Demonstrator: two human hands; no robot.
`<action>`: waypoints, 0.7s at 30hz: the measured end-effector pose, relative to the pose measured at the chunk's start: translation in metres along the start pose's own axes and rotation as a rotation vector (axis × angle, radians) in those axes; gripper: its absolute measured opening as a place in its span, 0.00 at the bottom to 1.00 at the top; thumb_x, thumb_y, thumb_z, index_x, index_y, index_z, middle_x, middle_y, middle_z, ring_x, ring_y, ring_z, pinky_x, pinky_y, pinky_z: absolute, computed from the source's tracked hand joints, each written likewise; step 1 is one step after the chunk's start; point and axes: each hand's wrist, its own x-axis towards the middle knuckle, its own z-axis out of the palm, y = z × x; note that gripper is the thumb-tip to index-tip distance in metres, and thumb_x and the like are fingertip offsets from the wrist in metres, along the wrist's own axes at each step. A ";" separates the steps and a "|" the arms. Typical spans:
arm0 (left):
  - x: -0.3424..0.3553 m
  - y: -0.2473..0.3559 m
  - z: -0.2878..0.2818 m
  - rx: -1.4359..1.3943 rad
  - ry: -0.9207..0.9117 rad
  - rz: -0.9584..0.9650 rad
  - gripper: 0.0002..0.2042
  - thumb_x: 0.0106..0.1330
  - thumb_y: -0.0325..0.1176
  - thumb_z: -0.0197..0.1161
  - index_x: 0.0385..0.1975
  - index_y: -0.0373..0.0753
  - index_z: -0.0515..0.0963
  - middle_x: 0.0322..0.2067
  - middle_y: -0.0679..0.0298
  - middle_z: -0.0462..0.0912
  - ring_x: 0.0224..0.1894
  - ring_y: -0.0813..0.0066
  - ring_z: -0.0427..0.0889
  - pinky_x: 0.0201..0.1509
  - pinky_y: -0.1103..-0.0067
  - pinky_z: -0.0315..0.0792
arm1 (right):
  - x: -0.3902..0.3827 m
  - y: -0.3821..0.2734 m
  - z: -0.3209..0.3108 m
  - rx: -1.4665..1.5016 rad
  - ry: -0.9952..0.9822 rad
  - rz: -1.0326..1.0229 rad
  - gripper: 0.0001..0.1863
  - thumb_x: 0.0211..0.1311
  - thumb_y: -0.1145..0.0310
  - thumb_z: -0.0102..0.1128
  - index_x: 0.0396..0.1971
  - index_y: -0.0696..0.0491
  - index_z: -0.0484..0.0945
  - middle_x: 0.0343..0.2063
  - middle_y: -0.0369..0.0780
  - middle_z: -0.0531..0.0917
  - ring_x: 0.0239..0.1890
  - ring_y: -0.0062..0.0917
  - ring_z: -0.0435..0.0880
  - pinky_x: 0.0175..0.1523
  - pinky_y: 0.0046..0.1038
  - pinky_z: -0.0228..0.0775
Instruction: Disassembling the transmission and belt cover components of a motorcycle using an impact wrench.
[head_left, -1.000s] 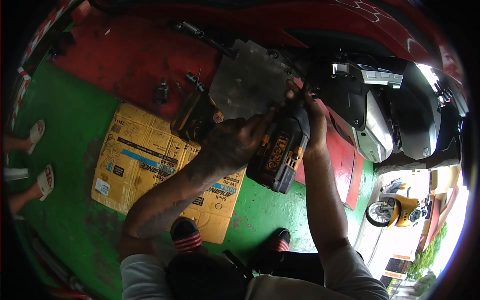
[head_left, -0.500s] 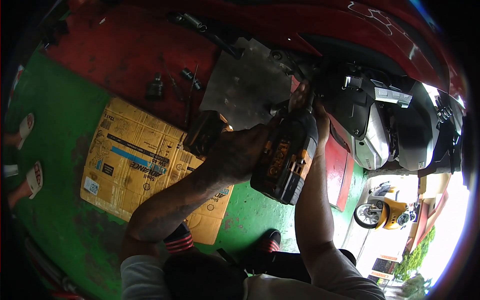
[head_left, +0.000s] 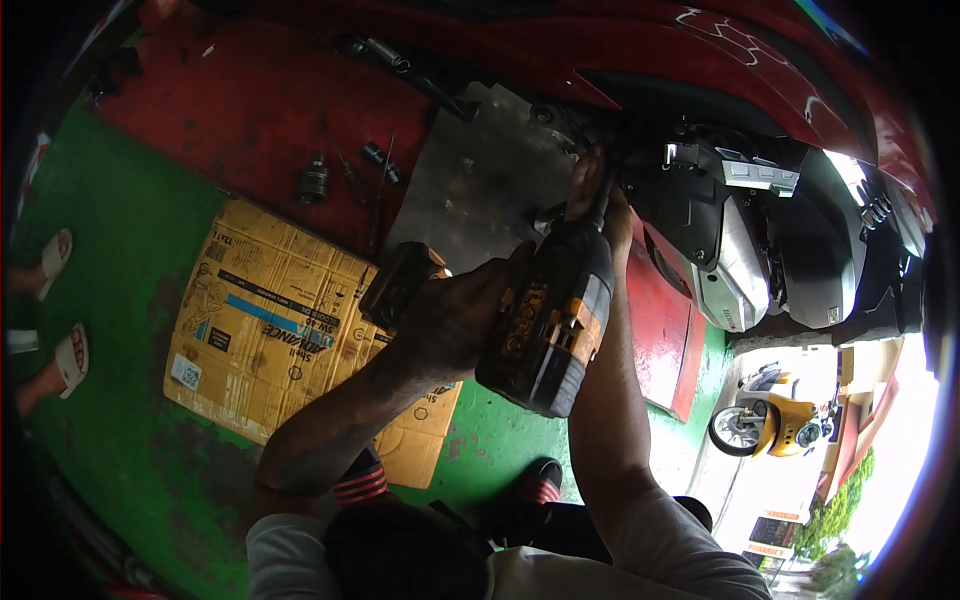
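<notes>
A black-and-orange cordless impact wrench (head_left: 548, 330) points up toward the underside of a red motorbike (head_left: 742, 40). My left hand (head_left: 460, 315) is closed round its grip, with the battery (head_left: 400, 285) showing to the left. My right hand (head_left: 598, 190) is beyond the tool's body, its fingers up by the socket end and bike mechanism (head_left: 560, 130); what they grip is partly hidden.
Sockets (head_left: 312, 180) and thin tools lie on the red mat (head_left: 230, 110), left of a metal plate (head_left: 460, 170). Flattened cardboard (head_left: 250, 340) lies on green floor (head_left: 120, 450). Another person's sandaled feet (head_left: 60, 310) are at left. A yellow scooter (head_left: 780, 420) stands right.
The impact wrench and both hands have moved farther in toward the bike's underside, with my right hand's fingers higher. Over the last half second the tool has shifted slightly left.
</notes>
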 end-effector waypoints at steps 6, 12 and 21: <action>-0.022 0.007 -0.012 -0.025 0.030 -0.061 0.25 0.54 0.36 0.65 0.53 0.34 0.73 0.38 0.58 0.79 0.32 0.64 0.81 0.34 0.71 0.75 | 0.011 -0.002 -0.003 0.311 -0.005 0.206 0.15 0.74 0.71 0.42 0.51 0.62 0.71 0.45 0.45 0.81 0.50 0.31 0.81 0.57 0.31 0.77; -0.027 0.004 -0.024 0.207 -0.092 0.050 0.29 0.59 0.38 0.62 0.59 0.32 0.68 0.39 0.59 0.81 0.29 0.73 0.83 0.30 0.79 0.78 | -0.011 0.009 0.025 0.086 0.092 0.144 0.13 0.72 0.69 0.47 0.49 0.60 0.73 0.42 0.42 0.81 0.44 0.27 0.81 0.50 0.28 0.78; -0.029 0.001 0.006 0.547 -0.192 0.181 0.23 0.60 0.32 0.59 0.57 0.37 0.74 0.41 0.63 0.82 0.24 0.77 0.80 0.30 0.81 0.77 | -0.044 -0.034 -0.008 0.199 0.099 0.391 0.11 0.70 0.70 0.42 0.42 0.57 0.74 0.32 0.36 0.78 0.29 0.18 0.75 0.33 0.19 0.70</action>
